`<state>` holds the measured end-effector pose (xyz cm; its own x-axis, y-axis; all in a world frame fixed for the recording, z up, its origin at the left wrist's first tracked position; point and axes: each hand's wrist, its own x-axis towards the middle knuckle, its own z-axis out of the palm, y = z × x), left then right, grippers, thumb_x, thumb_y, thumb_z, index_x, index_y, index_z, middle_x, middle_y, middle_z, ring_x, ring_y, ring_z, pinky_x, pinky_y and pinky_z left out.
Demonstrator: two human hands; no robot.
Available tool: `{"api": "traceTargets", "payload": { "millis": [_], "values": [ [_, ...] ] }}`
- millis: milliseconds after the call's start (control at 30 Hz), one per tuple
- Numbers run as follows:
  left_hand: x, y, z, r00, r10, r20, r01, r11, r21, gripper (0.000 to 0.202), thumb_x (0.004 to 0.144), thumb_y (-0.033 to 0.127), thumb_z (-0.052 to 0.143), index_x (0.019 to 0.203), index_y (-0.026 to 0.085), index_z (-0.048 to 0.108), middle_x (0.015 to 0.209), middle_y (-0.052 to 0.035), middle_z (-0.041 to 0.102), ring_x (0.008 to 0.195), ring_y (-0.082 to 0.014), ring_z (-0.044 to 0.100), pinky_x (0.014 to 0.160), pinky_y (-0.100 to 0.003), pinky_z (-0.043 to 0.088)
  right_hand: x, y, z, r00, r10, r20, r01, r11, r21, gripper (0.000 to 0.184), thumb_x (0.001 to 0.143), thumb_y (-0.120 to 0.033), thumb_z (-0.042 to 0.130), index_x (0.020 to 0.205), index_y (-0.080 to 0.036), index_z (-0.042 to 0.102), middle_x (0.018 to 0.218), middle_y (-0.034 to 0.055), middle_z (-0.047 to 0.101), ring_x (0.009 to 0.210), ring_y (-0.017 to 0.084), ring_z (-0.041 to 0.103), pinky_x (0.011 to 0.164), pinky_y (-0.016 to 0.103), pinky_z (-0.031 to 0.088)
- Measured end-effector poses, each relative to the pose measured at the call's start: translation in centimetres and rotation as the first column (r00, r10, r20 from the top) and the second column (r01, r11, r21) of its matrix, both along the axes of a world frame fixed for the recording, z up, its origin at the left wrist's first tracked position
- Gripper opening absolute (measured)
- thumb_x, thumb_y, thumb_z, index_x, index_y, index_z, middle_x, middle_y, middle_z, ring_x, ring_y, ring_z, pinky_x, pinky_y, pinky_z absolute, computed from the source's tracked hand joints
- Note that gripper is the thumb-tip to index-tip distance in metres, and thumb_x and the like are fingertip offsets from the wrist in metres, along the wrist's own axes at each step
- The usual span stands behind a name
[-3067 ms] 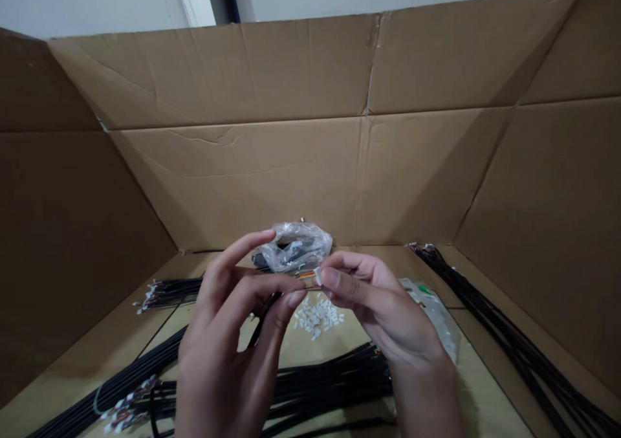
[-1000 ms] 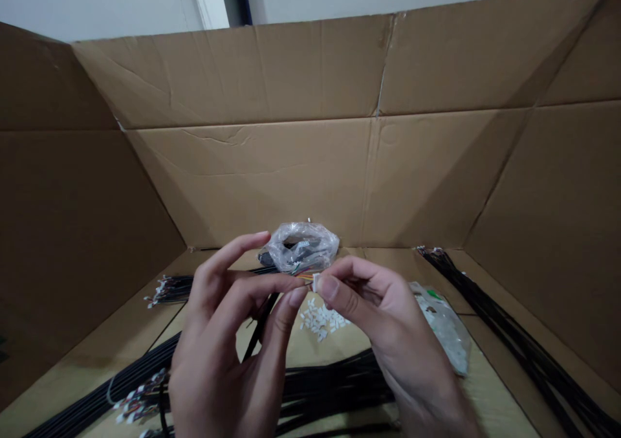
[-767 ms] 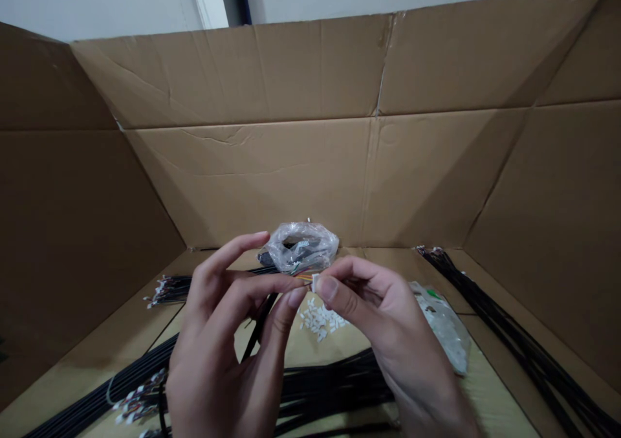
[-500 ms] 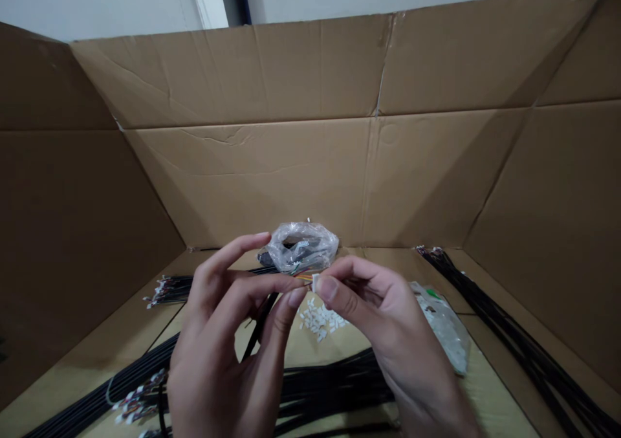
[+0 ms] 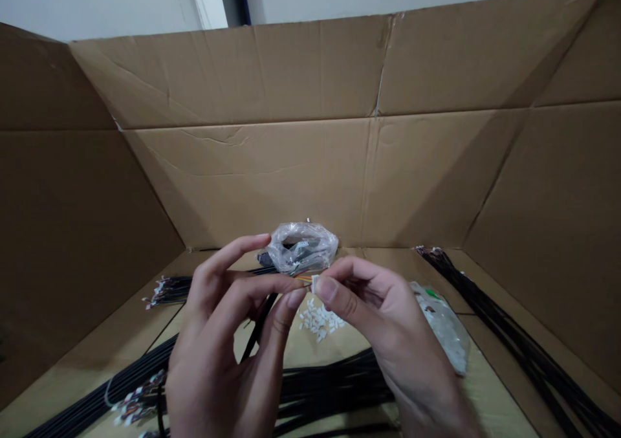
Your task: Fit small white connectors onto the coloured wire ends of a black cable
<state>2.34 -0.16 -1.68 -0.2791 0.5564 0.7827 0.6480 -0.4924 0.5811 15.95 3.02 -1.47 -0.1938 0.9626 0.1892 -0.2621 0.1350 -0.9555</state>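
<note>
My left hand [image 5: 226, 341] pinches a black cable [image 5: 259, 328] near its end, and thin coloured wires [image 5: 303, 277] stick out towards my right hand. My right hand [image 5: 383, 321] holds a small white plastic connector [image 5: 314, 284] between thumb and forefinger, right at those wire tips. I cannot tell whether the wires sit inside the connector. Just behind my fingers lies a clear plastic bag [image 5: 301, 248] wrapped around something dark. Below the hands is a small heap of loose white connectors [image 5: 317, 319].
Bundles of black cables lie at the bottom [image 5: 334, 386], back left [image 5: 169, 289] and right [image 5: 504, 328], on a cardboard base inside tall box flaps [image 5: 242, 179]. A translucent bag of white parts [image 5: 444, 321] lies beside my right hand.
My hands stay close together, holding the connector at the wire tips, with only slight shifts. The head view has moved a little since the oldest frame.
</note>
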Motion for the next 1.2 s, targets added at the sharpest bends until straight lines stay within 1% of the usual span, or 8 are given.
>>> {"api": "traceTargets", "payload": {
  "millis": [167, 367, 533, 700, 900, 1133, 1200],
  "values": [
    [0.15, 0.13, 0.06, 1.000, 0.000, 0.008, 0.000, 1.000, 0.000, 0.019, 0.097, 0.020, 0.068, 0.087, 0.035, 0.072, 0.129, 0.0058, 0.067, 0.118, -0.0221, 0.064, 0.078, -0.036, 0.054, 0.08, -0.01, -0.05, 1.000, -0.005, 0.005, 0.004, 1.000, 0.013, 0.028, 0.082, -0.050, 0.083, 0.079, -0.023, 0.075, 0.070, -0.0016, 0.057, 0.068, 0.015, 0.046, 0.061, 0.027, 0.037],
    [-0.06, 0.00, -0.05, 1.000, 0.004, -0.004, -0.004, 1.000, 0.000, 0.017, 0.096, 0.022, 0.069, 0.086, 0.036, 0.073, 0.129, 0.0051, 0.068, 0.114, -0.0222, 0.065, 0.075, -0.036, 0.055, 0.10, 0.06, -0.01, 1.000, 0.000, 0.000, 0.000, 1.000, 0.007, 0.028, 0.082, -0.049, 0.084, 0.079, -0.023, 0.075, 0.070, -0.0013, 0.058, 0.068, 0.015, 0.046, 0.062, 0.028, 0.038],
    [0.06, 0.14, 0.00, 1.000, 0.003, -0.004, -0.003, 1.000, -0.009, 0.018, 0.096, 0.021, 0.069, 0.087, 0.036, 0.072, 0.128, 0.0051, 0.068, 0.116, -0.0227, 0.065, 0.077, -0.036, 0.055, 0.09, -0.04, -0.06, 1.000, -0.006, -0.007, 0.006, 1.000, 0.008, 0.026, 0.082, -0.048, 0.084, 0.079, -0.023, 0.075, 0.071, -0.0011, 0.059, 0.069, 0.015, 0.047, 0.062, 0.028, 0.039],
    [0.13, 0.21, 0.03, 1.000, 0.015, -0.007, -0.015, 1.000, 0.000, 0.016, 0.097, 0.023, 0.068, 0.088, 0.036, 0.073, 0.129, 0.0035, 0.067, 0.116, -0.0247, 0.065, 0.079, -0.039, 0.055, 0.08, -0.06, -0.15, 1.000, -0.001, -0.003, 0.001, 1.000, 0.007, 0.027, 0.082, -0.049, 0.084, 0.079, -0.023, 0.075, 0.071, -0.0010, 0.059, 0.069, 0.015, 0.047, 0.062, 0.028, 0.039],
    [0.11, 0.19, -0.02, 1.000, -0.001, 0.002, 0.001, 1.000, -0.025, 0.017, 0.096, 0.022, 0.069, 0.088, 0.036, 0.073, 0.129, 0.0050, 0.067, 0.117, -0.0231, 0.064, 0.082, -0.039, 0.053, 0.05, 0.02, -0.02, 1.000, -0.001, 0.003, 0.001, 1.000, 0.010, 0.028, 0.082, -0.049, 0.084, 0.079, -0.023, 0.075, 0.071, -0.0011, 0.058, 0.069, 0.015, 0.046, 0.062, 0.028, 0.038],
    [-0.12, -0.06, -0.07, 1.000, -0.001, 0.002, 0.001, 1.000, -0.002, 0.017, 0.096, 0.022, 0.068, 0.087, 0.035, 0.072, 0.129, 0.0036, 0.067, 0.116, -0.0247, 0.064, 0.087, -0.041, 0.053, 0.06, -0.05, -0.05, 1.000, 0.005, 0.012, -0.005, 1.000, 0.007, 0.028, 0.082, -0.051, 0.083, 0.079, -0.024, 0.075, 0.070, -0.0014, 0.057, 0.069, 0.016, 0.046, 0.063, 0.029, 0.037],
    [-0.01, -0.06, 0.02, 1.000, -0.001, 0.004, 0.001, 1.000, 0.004, 0.017, 0.096, 0.021, 0.068, 0.088, 0.035, 0.072, 0.129, 0.0034, 0.067, 0.116, -0.0245, 0.064, 0.085, -0.041, 0.053, 0.11, -0.06, -0.03, 1.000, 0.004, 0.013, -0.004, 1.000, 0.004, 0.029, 0.081, -0.051, 0.083, 0.079, -0.024, 0.075, 0.070, -0.0013, 0.056, 0.069, 0.016, 0.046, 0.063, 0.029, 0.038]
  ]
}}
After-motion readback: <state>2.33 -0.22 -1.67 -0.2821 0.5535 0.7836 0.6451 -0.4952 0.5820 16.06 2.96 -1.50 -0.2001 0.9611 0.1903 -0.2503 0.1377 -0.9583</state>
